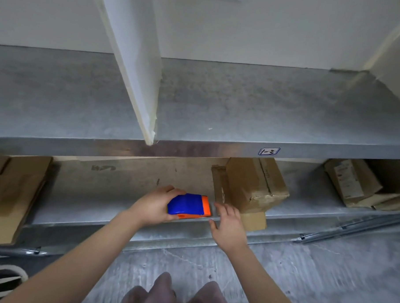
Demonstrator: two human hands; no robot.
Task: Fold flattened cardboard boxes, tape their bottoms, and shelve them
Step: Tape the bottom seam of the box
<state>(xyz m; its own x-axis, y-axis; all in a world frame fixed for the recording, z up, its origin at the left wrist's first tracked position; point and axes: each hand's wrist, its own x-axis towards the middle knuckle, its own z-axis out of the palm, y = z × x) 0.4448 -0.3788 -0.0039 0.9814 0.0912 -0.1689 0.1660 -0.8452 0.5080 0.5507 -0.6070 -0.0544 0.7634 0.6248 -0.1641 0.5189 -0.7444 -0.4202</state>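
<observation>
At the lower shelf's (100,215) front edge, the left hand (154,205) has its grip curled round the blue-and-orange tape dispenser (187,205). The right hand (229,226) hovers just beside it, grip loose and holding nothing. Flattened cardboard (13,196) waits at the shelf's left end. Smart play: keep fingers off the orange end, likely the cutter.

**A stockroom with numbered racking**

We stand before a galvanised steel shelf (219,101) whose front edge bears a handwritten label (268,151). Taped cardboard boxes (257,183) sit on the tier below, above a grey concrete floor (326,271).
</observation>
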